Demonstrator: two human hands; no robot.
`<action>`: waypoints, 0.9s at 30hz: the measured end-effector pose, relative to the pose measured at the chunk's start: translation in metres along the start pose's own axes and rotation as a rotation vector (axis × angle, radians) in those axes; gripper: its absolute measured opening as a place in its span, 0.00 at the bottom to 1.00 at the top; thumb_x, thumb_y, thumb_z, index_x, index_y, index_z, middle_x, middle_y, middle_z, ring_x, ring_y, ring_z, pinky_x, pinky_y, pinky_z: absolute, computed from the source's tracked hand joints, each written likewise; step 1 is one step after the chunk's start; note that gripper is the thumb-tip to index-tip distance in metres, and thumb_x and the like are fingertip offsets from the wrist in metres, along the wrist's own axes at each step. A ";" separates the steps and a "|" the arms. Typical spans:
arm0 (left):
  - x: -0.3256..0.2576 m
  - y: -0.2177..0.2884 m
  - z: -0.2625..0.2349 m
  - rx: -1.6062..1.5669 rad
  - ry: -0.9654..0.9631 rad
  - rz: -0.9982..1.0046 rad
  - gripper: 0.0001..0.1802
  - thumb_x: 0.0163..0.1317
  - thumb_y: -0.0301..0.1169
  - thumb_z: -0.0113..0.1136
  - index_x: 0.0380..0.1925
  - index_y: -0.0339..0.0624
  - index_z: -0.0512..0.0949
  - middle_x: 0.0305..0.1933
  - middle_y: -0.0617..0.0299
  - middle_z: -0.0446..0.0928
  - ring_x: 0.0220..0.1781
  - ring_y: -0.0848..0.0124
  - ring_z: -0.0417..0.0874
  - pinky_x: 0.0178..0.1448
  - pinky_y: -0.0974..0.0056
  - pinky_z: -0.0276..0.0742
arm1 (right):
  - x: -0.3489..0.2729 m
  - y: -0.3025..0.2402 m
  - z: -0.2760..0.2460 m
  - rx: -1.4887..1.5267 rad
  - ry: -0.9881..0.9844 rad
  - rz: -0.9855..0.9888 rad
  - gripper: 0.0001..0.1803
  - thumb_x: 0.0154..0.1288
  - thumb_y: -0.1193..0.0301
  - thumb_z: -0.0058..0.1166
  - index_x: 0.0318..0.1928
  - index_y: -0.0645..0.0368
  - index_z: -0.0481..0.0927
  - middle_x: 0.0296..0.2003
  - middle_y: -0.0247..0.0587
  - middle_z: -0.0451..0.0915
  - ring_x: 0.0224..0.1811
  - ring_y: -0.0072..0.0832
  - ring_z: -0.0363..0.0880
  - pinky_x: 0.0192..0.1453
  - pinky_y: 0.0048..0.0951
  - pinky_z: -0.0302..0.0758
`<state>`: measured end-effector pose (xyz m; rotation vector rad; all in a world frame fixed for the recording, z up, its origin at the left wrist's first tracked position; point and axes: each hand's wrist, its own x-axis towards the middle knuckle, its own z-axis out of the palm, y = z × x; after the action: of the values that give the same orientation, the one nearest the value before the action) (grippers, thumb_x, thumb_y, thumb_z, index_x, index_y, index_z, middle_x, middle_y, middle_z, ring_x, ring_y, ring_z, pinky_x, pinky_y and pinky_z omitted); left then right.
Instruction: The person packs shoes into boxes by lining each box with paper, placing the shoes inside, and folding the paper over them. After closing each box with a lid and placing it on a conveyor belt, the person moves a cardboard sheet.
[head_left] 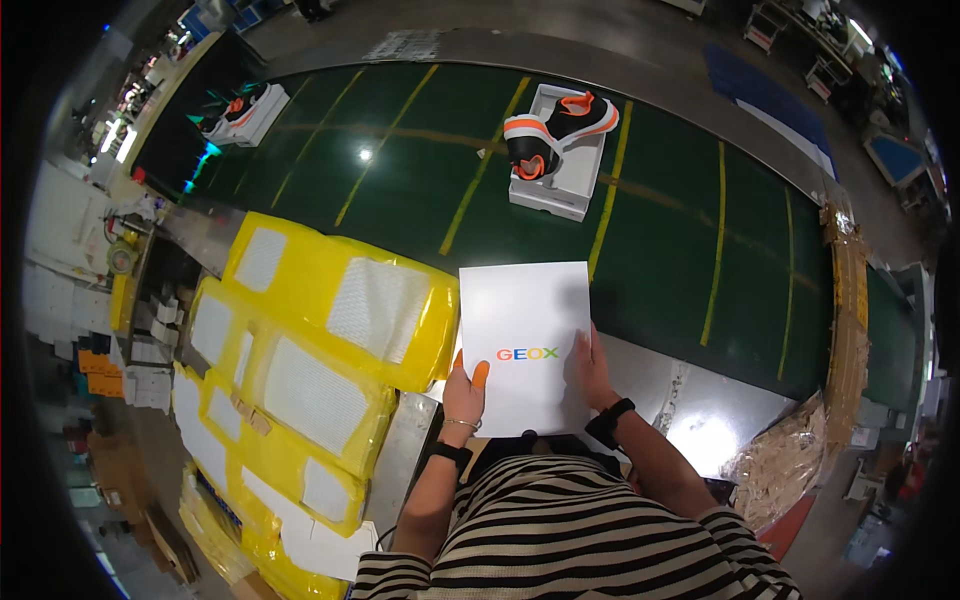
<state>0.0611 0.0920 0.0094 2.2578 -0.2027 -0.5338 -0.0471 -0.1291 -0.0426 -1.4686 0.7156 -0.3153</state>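
Note:
Between my two hands is a white shoebox (523, 310), its flat top facing up with coloured lettering on it. Its sides are hidden, so I cannot tell whether this is a whole box or only the lid. My left hand (463, 396) grips the left edge, thumb on top, with orange covers on the thumb and a fingertip. On the opposite edge my right hand (594, 372) presses with its fingers nearly straight. Beyond them, on the green conveyor belt (665, 240), an open white box (550, 197) carries a pair of black, white and orange sneakers (562, 128).
Yellow-taped padded panels (310, 390) fill the left side by the belt. Farther left on the belt stands another box (250, 120) with shoes. A bare metal surface (650, 385) borders the belt at right, beside a tape-wrapped cardboard piece (780, 465).

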 end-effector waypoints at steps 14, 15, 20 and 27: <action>0.016 -0.034 0.008 -0.155 0.328 0.377 0.23 0.65 0.35 0.59 0.55 0.31 0.72 0.46 0.40 0.79 0.48 0.47 0.79 0.53 0.53 0.72 | 0.110 -0.085 0.006 -0.044 -0.123 0.009 0.46 0.69 0.53 0.53 0.73 0.69 0.46 0.72 0.57 0.51 0.77 0.40 0.46 0.76 0.31 0.46; 0.015 -0.026 0.008 -0.201 0.225 0.317 0.22 0.65 0.36 0.59 0.53 0.31 0.74 0.43 0.41 0.80 0.46 0.48 0.79 0.52 0.53 0.73 | 0.124 -0.093 0.002 -0.114 -0.108 -0.054 0.46 0.68 0.52 0.53 0.72 0.69 0.49 0.72 0.58 0.52 0.77 0.41 0.47 0.76 0.31 0.46; 0.016 -0.039 0.004 -0.149 0.158 0.209 0.20 0.66 0.41 0.58 0.41 0.31 0.80 0.38 0.40 0.80 0.42 0.44 0.78 0.47 0.50 0.72 | 0.140 -0.067 0.005 -0.265 -0.165 -0.188 0.23 0.62 0.53 0.61 0.44 0.62 0.78 0.40 0.45 0.82 0.45 0.31 0.79 0.51 0.30 0.72; -0.013 -0.016 -0.012 -0.075 -0.083 0.145 0.24 0.67 0.45 0.55 0.46 0.32 0.79 0.45 0.38 0.80 0.49 0.43 0.78 0.54 0.51 0.72 | 0.079 -0.060 -0.012 -0.317 0.118 -0.071 0.24 0.56 0.50 0.65 0.32 0.61 0.80 0.29 0.44 0.82 0.34 0.36 0.81 0.41 0.32 0.75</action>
<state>0.0545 0.1145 0.0086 2.1310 -0.3793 -0.5494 0.0191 -0.1932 -0.0034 -1.7900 0.8372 -0.3576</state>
